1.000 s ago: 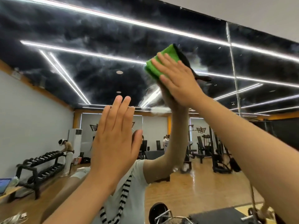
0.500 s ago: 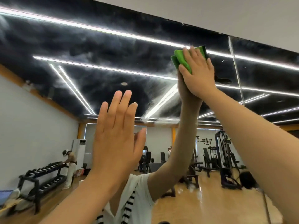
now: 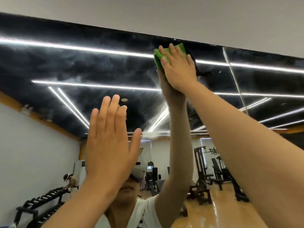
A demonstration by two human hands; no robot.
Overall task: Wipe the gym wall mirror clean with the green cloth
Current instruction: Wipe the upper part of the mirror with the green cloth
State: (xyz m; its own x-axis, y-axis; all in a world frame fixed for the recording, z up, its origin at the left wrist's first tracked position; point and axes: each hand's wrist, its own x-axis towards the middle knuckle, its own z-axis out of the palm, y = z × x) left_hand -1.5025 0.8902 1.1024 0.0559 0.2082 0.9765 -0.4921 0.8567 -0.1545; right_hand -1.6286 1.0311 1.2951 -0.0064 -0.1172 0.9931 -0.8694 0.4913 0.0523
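Note:
The wall mirror [image 3: 82,69] fills most of the view and shows hazy smears across the reflected dark ceiling. My right hand [image 3: 178,69] is raised high, just under the mirror's top edge, and presses the folded green cloth [image 3: 158,57] flat against the glass with straight fingers. A dark edge of the cloth hangs out at the hand's right side. My left hand [image 3: 109,145] is lower and to the left, palm flat toward the glass with fingers straight and together, holding nothing.
A vertical seam [image 3: 233,76] between mirror panels runs right of the cloth. A plain wall [image 3: 164,17] lies above the mirror. The reflection shows a dumbbell rack [image 3: 44,199], weight machines [image 3: 202,175], a wooden floor and another person at the far left.
My right hand has slid the cloth upward and to the right, up to the mirror's top edge. The view has tilted upward. My left hand stays flat in about the same place.

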